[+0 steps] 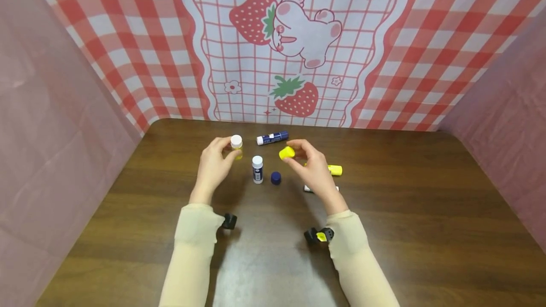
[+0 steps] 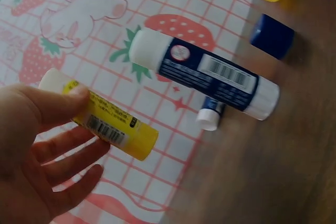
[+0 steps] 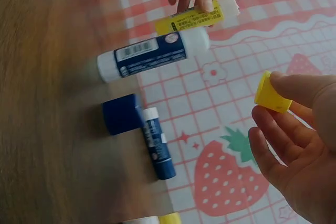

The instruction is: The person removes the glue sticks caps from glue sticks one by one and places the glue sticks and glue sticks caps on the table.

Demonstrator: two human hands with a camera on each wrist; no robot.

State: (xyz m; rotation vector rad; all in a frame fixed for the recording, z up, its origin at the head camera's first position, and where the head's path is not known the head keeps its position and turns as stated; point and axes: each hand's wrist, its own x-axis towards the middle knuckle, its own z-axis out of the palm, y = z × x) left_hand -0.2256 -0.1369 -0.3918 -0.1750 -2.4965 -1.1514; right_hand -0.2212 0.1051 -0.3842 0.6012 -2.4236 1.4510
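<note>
My left hand [image 1: 213,165] pinches a yellow glue stick [image 2: 123,127] between thumb and fingers, its white top uncovered. Over on the right, my right hand [image 1: 314,169] grips a small yellow cap [image 1: 286,152], apart from the glue stick. Between the hands a blue-and-white glue stick [image 1: 258,172] stands upright on the table without its cap. A dark blue cap [image 1: 276,178] sits just right of it. In the right wrist view the yellow cap [image 3: 273,93] is held by the thumb and index finger, the other fingers loosely bent.
Behind the hands, a capped blue glue stick [image 1: 273,138] lies on the brown table [image 1: 426,212]. Partly hidden by my right hand are a yellow tube [image 1: 335,170] and a white stick with a dark end [image 1: 308,188]. A strawberry-print cloth [image 1: 362,60] hangs at the table's back edge.
</note>
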